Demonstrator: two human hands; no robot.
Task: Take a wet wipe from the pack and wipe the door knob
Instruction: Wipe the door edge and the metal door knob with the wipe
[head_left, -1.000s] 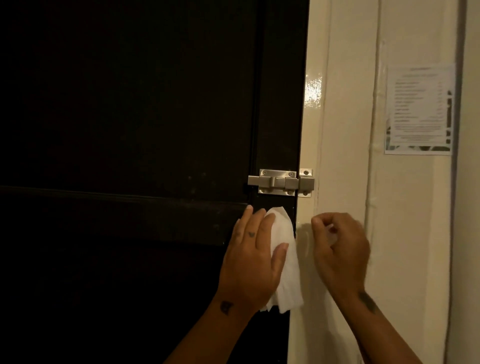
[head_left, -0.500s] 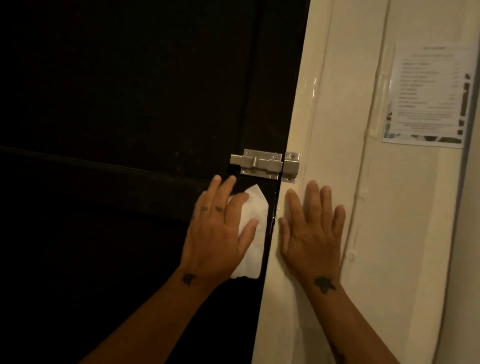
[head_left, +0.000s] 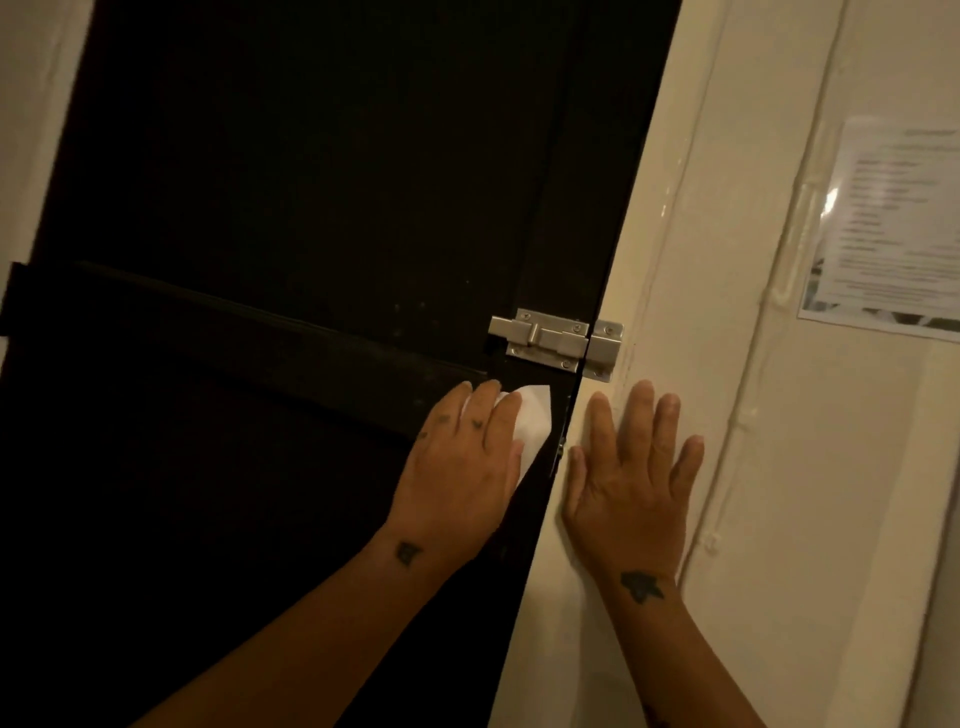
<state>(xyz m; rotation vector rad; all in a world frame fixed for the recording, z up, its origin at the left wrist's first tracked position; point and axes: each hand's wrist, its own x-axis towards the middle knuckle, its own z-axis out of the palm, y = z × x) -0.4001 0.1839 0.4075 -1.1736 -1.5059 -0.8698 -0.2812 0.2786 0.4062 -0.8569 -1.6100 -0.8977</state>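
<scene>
My left hand (head_left: 462, 467) lies flat on the dark door (head_left: 291, 197) and presses a white wet wipe (head_left: 532, 423) against it, just below the silver slide bolt (head_left: 550, 340). Most of the wipe is hidden under the palm; one pointed corner shows beside the fingers. My right hand (head_left: 631, 478) rests flat with its fingers spread on the cream door frame (head_left: 675, 322), right of the door's edge. No door knob and no wipe pack are in view.
A printed paper notice (head_left: 893, 228) is stuck to the cream wall at the upper right. A raised horizontal rail (head_left: 249, 332) crosses the door at bolt height. A strip of pale wall (head_left: 31, 104) shows at the far left.
My right hand has opened from a loose fist and now lies flat on the frame. My left hand with the wipe slid a little left on the door. The view has tilted.
</scene>
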